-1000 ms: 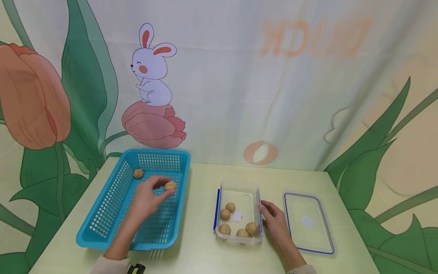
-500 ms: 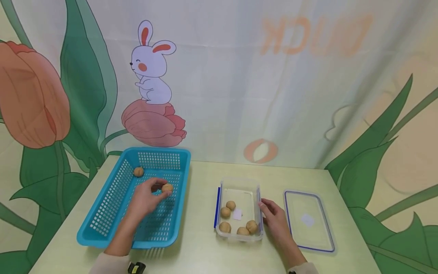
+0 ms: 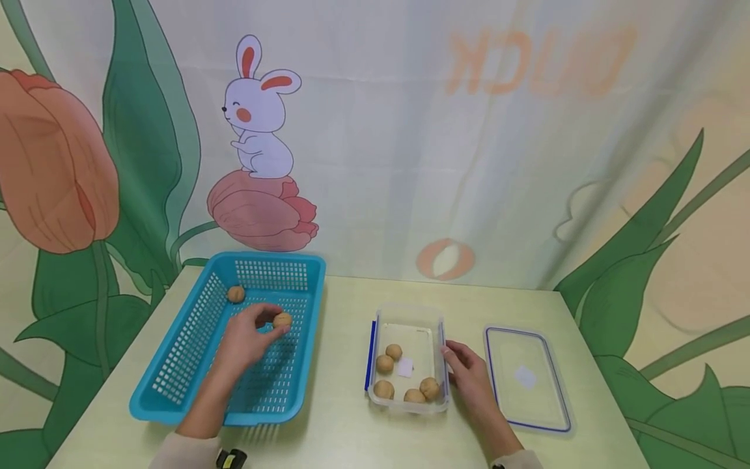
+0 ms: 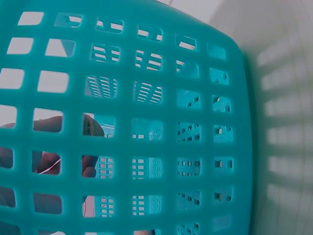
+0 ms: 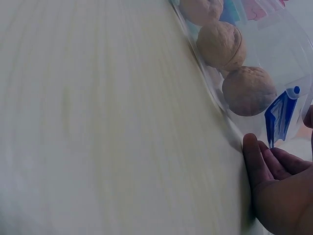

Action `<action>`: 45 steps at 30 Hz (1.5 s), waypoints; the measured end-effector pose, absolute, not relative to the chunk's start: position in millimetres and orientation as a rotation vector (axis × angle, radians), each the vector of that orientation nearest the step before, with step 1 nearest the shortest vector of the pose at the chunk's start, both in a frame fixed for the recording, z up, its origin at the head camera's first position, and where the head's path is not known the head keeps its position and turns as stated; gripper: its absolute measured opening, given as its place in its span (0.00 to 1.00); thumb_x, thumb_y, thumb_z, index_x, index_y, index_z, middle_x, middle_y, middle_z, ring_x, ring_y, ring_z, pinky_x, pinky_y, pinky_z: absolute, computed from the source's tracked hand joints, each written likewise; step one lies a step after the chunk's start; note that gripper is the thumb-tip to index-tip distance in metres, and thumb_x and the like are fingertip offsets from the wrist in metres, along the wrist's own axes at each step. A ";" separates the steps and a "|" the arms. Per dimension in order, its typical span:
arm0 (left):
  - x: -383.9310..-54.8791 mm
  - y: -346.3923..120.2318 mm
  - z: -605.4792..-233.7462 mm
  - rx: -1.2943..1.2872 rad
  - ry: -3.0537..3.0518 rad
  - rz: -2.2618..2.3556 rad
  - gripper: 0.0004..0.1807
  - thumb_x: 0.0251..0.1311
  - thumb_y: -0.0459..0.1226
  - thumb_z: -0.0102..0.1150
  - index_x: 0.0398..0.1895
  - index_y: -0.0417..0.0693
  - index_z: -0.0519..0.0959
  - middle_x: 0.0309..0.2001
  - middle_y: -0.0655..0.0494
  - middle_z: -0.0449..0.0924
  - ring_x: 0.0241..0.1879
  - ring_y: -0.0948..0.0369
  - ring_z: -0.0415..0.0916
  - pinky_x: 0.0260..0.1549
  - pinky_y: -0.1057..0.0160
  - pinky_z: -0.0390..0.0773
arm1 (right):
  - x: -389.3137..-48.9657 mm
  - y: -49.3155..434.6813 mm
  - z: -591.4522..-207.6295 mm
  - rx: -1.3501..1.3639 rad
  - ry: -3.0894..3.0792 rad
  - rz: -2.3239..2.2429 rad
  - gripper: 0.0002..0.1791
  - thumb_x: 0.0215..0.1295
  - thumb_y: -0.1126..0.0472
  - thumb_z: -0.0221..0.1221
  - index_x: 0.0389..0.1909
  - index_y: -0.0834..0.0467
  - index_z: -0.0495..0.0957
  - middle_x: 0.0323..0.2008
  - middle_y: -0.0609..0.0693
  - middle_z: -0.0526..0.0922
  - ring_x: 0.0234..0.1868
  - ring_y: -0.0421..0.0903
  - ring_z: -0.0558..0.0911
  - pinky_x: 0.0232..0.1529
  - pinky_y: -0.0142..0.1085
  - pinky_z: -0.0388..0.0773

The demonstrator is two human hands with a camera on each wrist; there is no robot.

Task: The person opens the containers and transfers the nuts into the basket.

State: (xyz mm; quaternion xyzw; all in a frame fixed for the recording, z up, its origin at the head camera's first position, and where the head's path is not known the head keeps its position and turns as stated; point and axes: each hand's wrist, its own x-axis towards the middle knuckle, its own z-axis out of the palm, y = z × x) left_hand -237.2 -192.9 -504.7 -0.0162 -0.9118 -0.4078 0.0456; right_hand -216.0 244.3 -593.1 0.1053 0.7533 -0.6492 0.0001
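My left hand point(image 3: 245, 337) pinches a walnut point(image 3: 282, 320) between thumb and fingertips, over the blue plastic basket point(image 3: 313, 345). Another walnut point(image 3: 236, 294) lies at the basket's far left corner. In the left wrist view the basket wall point(image 4: 124, 122) stands in front of the hand, which shows only in part through the holes. My right hand point(image 3: 470, 374) holds the right side of a clear plastic food container point(image 3: 418, 335), thumb at the rim and fingers low outside by a blue latch point(image 5: 281, 117). Several walnuts point(image 3: 384, 389) sit in the container, mostly toward its near and left sides.
A clear lid with a blue seal point(image 3: 547, 404) lies flat on the pale table point(image 3: 346, 391), right of my right hand. A blue latch flap point(image 3: 370, 355) hangs on the container's left side. Behind the table hangs a printed curtain point(image 3: 375, 163).
My left hand, with the walnut, has drawn slightly left over the basket. The right hand keeps its hold on the container, and the other walnuts stay where they were.
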 end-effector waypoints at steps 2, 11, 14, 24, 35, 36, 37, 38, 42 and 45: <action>-237.2 -192.9 -504.1 -0.046 -2.792 -1.245 0.26 0.69 0.42 0.71 0.65 0.38 0.79 0.61 0.38 0.82 0.62 0.39 0.77 0.62 0.37 0.77 | -216.9 244.4 -591.9 0.328 2.372 -2.032 0.29 0.81 0.51 0.58 0.71 0.67 0.73 0.67 0.66 0.77 0.65 0.56 0.78 0.53 0.36 0.85; -235.1 -189.4 -497.8 -0.052 -2.863 -1.209 0.31 0.70 0.44 0.70 0.69 0.37 0.75 0.65 0.36 0.78 0.66 0.38 0.74 0.64 0.36 0.75 | -214.2 242.3 -587.9 0.309 2.388 -2.058 0.30 0.79 0.47 0.61 0.69 0.65 0.75 0.65 0.64 0.79 0.62 0.53 0.80 0.52 0.36 0.85; -233.3 -184.1 -492.0 -0.122 -2.853 -1.188 0.31 0.70 0.44 0.70 0.69 0.37 0.75 0.65 0.37 0.78 0.65 0.38 0.74 0.63 0.37 0.76 | -213.7 242.9 -587.7 0.319 2.378 -2.080 0.28 0.79 0.49 0.62 0.68 0.65 0.76 0.64 0.64 0.81 0.58 0.49 0.81 0.49 0.34 0.85; -215.4 -127.8 -457.0 -0.340 -2.804 -1.140 0.28 0.65 0.42 0.75 0.66 0.44 0.80 0.60 0.47 0.82 0.60 0.46 0.79 0.59 0.43 0.82 | -215.1 244.8 -591.3 0.305 2.342 -2.101 0.28 0.78 0.50 0.62 0.69 0.64 0.76 0.65 0.64 0.80 0.63 0.53 0.79 0.50 0.32 0.84; -197.1 -49.8 -449.8 -0.748 -2.804 -1.184 0.23 0.65 0.41 0.75 0.61 0.46 0.82 0.55 0.55 0.82 0.57 0.53 0.80 0.57 0.51 0.82 | -218.8 243.8 -592.4 0.332 2.350 -2.053 0.27 0.81 0.53 0.59 0.69 0.67 0.74 0.66 0.66 0.78 0.62 0.51 0.79 0.50 0.33 0.84; -197.3 -45.0 -451.1 -0.776 -2.808 -1.181 0.22 0.65 0.41 0.75 0.60 0.46 0.82 0.54 0.55 0.82 0.56 0.54 0.81 0.56 0.52 0.82 | -219.0 243.3 -591.8 0.337 2.346 -2.055 0.27 0.81 0.53 0.59 0.69 0.67 0.74 0.66 0.66 0.78 0.62 0.51 0.79 0.50 0.33 0.84; -197.3 -40.1 -452.8 -0.797 -2.815 -1.173 0.23 0.65 0.42 0.75 0.60 0.47 0.82 0.54 0.56 0.82 0.56 0.55 0.81 0.55 0.53 0.83 | -219.3 243.3 -591.6 0.340 2.344 -2.053 0.26 0.81 0.53 0.59 0.69 0.67 0.74 0.67 0.66 0.78 0.62 0.52 0.79 0.51 0.33 0.84; -197.5 -35.1 -454.9 -0.811 -2.820 -1.177 0.23 0.65 0.42 0.75 0.60 0.47 0.83 0.53 0.57 0.82 0.55 0.56 0.81 0.55 0.54 0.83 | -219.2 243.5 -591.8 0.338 2.340 -2.061 0.27 0.81 0.53 0.60 0.70 0.66 0.74 0.67 0.65 0.78 0.63 0.52 0.79 0.51 0.33 0.84; -198.5 -16.3 -466.8 -0.866 -2.826 -1.206 0.22 0.64 0.42 0.76 0.58 0.48 0.83 0.53 0.58 0.82 0.53 0.59 0.81 0.53 0.59 0.83 | -216.6 243.3 -589.0 0.326 2.350 -2.068 0.28 0.79 0.50 0.61 0.69 0.65 0.76 0.66 0.64 0.79 0.63 0.53 0.79 0.51 0.34 0.85; -200.8 -4.2 -477.3 -0.927 -2.824 -1.219 0.21 0.63 0.42 0.77 0.57 0.48 0.84 0.52 0.59 0.83 0.52 0.61 0.81 0.53 0.62 0.83 | -214.6 243.0 -588.5 0.325 2.351 -2.079 0.29 0.78 0.48 0.63 0.67 0.64 0.77 0.65 0.63 0.80 0.61 0.52 0.80 0.50 0.33 0.85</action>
